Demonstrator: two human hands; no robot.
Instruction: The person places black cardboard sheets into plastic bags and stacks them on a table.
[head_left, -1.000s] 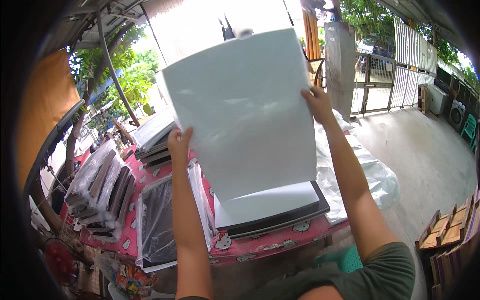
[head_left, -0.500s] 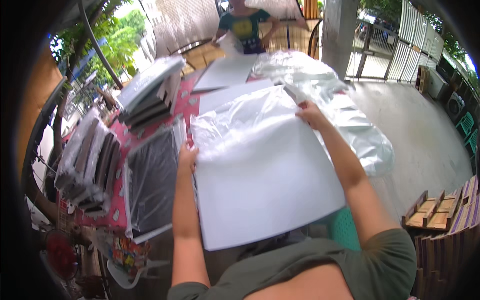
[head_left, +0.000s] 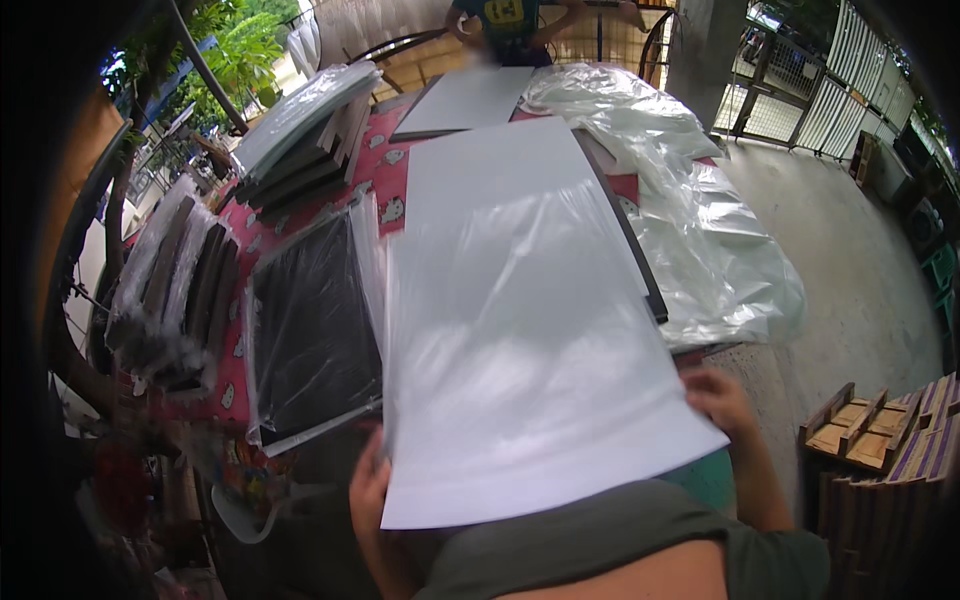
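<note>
A large white sheet (head_left: 520,390) lies in front of me under a clear plastic sleeve, its near edge reaching over the table's edge toward my body. My left hand (head_left: 372,482) is closed at the sheet's left side, close to the near corner. At the opposite side my right hand (head_left: 725,402) grips the edge near the right corner, its fingers partly hidden. Beyond the plastic, another white sheet (head_left: 490,155) shows bare, with a dark panel edge (head_left: 655,300) under its right side.
Left of me lies a dark panel in clear plastic (head_left: 315,330). Stacks of wrapped panels (head_left: 170,300) and dark boards (head_left: 305,150) stand farther left. Loose clear plastic (head_left: 715,240) covers the table's right side. A person (head_left: 505,30) stands across the table; wooden pallets (head_left: 860,430) are at right.
Both my hands have come down toward me, from the far part of the sheet to its near corners. The plastic, bunched before, now lies drawn smooth over the white sheet.
</note>
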